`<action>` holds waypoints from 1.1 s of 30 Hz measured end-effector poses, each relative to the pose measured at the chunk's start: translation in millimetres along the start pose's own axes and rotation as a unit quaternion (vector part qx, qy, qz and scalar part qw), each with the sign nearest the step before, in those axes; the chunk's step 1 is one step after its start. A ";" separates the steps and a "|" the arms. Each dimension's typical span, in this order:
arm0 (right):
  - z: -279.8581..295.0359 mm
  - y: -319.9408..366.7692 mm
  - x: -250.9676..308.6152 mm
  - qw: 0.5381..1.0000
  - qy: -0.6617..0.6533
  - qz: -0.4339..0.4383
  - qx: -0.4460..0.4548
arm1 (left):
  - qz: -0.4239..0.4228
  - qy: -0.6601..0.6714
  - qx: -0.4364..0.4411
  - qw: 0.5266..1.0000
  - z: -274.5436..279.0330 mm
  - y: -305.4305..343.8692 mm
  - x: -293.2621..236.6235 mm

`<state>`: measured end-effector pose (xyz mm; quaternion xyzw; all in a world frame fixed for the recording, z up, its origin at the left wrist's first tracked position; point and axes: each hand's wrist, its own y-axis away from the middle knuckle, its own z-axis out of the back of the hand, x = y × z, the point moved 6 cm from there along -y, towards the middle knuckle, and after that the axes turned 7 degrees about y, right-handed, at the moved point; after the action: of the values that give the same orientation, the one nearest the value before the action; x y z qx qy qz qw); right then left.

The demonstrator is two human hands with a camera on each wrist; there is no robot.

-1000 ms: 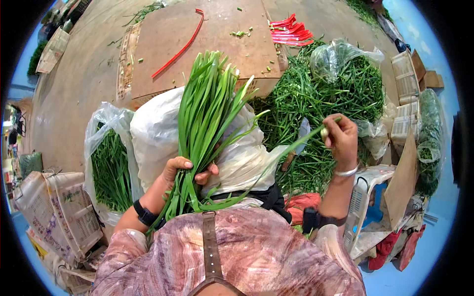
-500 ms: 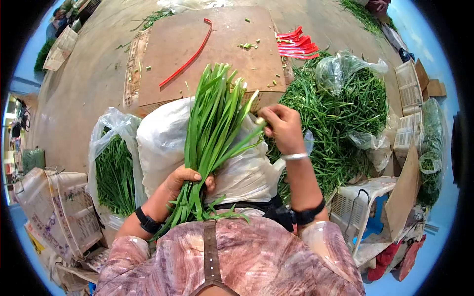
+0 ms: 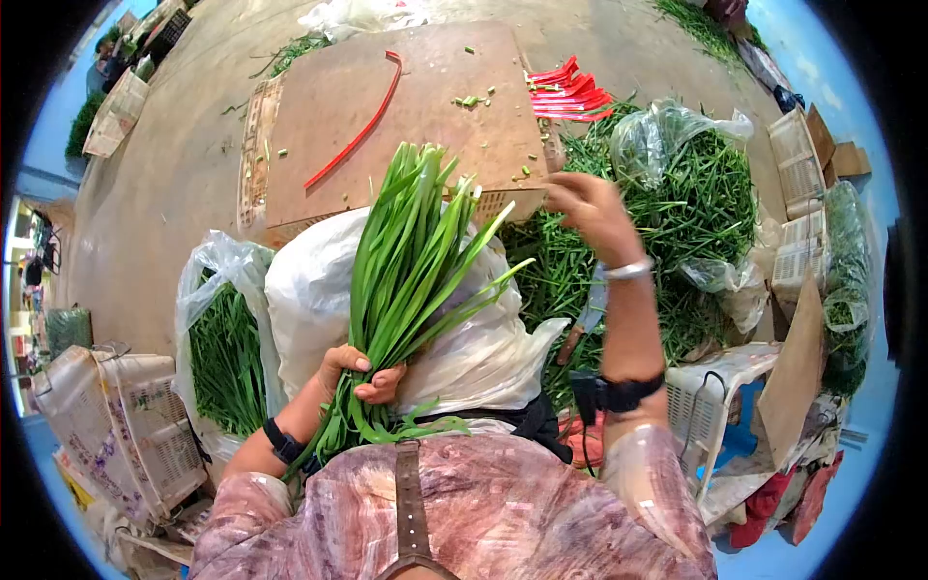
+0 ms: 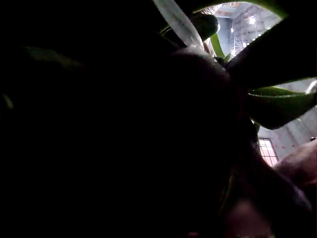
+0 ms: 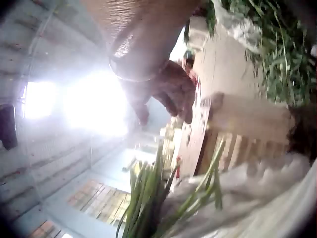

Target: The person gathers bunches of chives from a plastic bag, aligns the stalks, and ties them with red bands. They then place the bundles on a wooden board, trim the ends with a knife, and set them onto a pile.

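The left hand [image 3: 362, 372] grips a bunch of long green stalks [image 3: 411, 251] near its lower end, thumb and fingers curled round it, pale tips fanning upward. Leaves [image 4: 282, 106] and darkness fill most of the left wrist view. The right hand [image 3: 594, 215] is raised beside the board's near right corner, apart from the bunch, with fingers loosely bent and no stalk visible in them. In the right wrist view the right hand [image 5: 163, 94] hangs above the bunch [image 5: 146, 198]. A white plastic-covered bundle [image 3: 319, 280] lies behind the bunch.
A brown board [image 3: 425, 106] holds one red strip [image 3: 365, 126] and small green bits. More red strips [image 3: 570, 92] lie at its right edge. A large heap of greens [image 3: 691, 213] with a knife [image 3: 590, 314] is at right, a bag of greens [image 3: 227, 358] at left, crates [image 3: 145, 416] around.
The right hand first came in from the right with a stalk to the bunch, then moved back right without it. The left hand still grips the bunch.
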<state>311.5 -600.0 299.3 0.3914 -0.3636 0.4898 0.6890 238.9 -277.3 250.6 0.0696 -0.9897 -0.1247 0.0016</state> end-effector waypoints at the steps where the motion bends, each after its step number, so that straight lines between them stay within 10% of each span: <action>1: -30.1 -8.2 11.2 0.997 -0.043 -0.021 0.067 | 0.002 0.015 0.022 1.000 -0.7 1.2 0.5; 7: -95.2 -16.4 2.5 0.966 -0.196 -0.016 0.170 | -0.057 0.005 -0.036 0.998 -8.1 10.1 -3.3; 11: -47.1 44.4 37.6 0.984 -0.155 0.087 0.032 | -0.055 -0.080 -0.034 0.995 -3.4 27.7 -10.3; 15: -57.8 57.9 -13.1 0.976 -0.213 0.018 0.032 | -0.084 -0.107 -0.165 0.977 -3.5 29.0 -13.1; 23: 66.7 76.8 -88.0 0.937 -0.336 0.017 -0.092 | -0.032 -0.174 -0.157 0.972 2.8 32.6 -19.6; 27: 156.6 76.7 -196.7 0.957 -0.054 -0.188 -0.216 | -0.031 -0.174 -0.163 0.971 2.6 33.1 -21.6; 29: 164.1 67.7 -172.3 0.815 0.494 -0.264 -0.151 | -0.021 -0.188 -0.174 0.966 4.8 34.3 -21.9; 33: 91.0 16.6 -75.0 0.875 0.440 -0.051 -0.193 | -0.017 -0.184 -0.175 0.967 2.6 32.0 -22.8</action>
<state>265.7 -707.2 275.0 0.0126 -0.0893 0.4954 0.8640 257.0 -242.7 256.3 0.0611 -0.9343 -0.3067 -0.1710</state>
